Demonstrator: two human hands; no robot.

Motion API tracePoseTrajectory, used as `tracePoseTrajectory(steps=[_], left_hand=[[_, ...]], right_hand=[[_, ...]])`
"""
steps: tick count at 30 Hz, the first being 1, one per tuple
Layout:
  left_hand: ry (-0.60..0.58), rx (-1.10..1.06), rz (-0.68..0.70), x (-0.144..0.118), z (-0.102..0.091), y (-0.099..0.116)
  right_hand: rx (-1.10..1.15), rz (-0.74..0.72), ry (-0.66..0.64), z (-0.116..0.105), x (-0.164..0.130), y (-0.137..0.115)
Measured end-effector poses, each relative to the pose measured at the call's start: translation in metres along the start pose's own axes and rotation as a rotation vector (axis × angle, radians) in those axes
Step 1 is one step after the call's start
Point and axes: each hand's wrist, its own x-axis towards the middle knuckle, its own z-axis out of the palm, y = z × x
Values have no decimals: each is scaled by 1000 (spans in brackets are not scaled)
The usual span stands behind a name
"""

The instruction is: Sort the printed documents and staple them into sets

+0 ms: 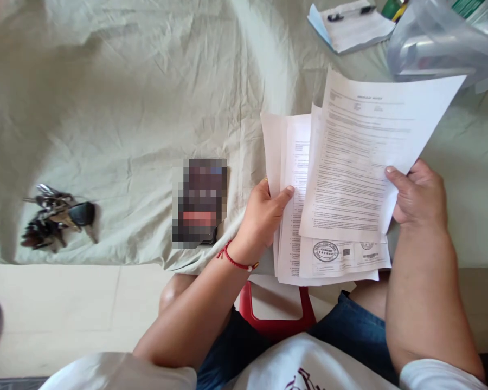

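Observation:
My left hand (267,208) grips the left edge of a stack of printed papers (288,227), thumb on top and the other fingers hidden beneath. In my right hand (421,192) is the right edge of a printed sheet (358,157), pinched with the thumb over its front. That sheet overlaps the stack and covers much of it. Below its lower edge, a page with an oval stamp (326,251) shows. The papers are held up over the cloth's near edge. A phone (201,200), its screen blurred out, lies left of my left hand.
A bunch of keys (61,216) lies on the wrinkled pale green cloth (126,108) at left. At the upper right are a notepad (358,30) with a black pen (350,13) on it and a clear plastic bag (443,46). A red stool (276,325) shows below.

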Motion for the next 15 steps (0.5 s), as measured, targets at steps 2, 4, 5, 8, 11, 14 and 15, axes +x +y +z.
tracePoseTrajectory(steps=[2, 4, 5, 8, 11, 14, 15], left_hand=[[-18, -18, -5, 1, 1, 2], [-26, -20, 7, 1, 2, 4], [-26, -20, 10, 1, 2, 4], [-12, -19, -12, 0, 4, 6], [44, 1, -16, 2, 5, 7], [76, 24, -6, 4, 4, 7], [71, 30, -5, 4, 3, 7]], right_hand=[[25, 20, -54, -2, -2, -1], [34, 48, -113, -3, -5, -2], [31, 55, -128, -3, -7, -2], [26, 43, -129, -2, -13, -4], [53, 20, -118, -1, -18, -7], [73, 13, -66, -2, -19, -6], [72, 12, -44, -3, -18, -6]])
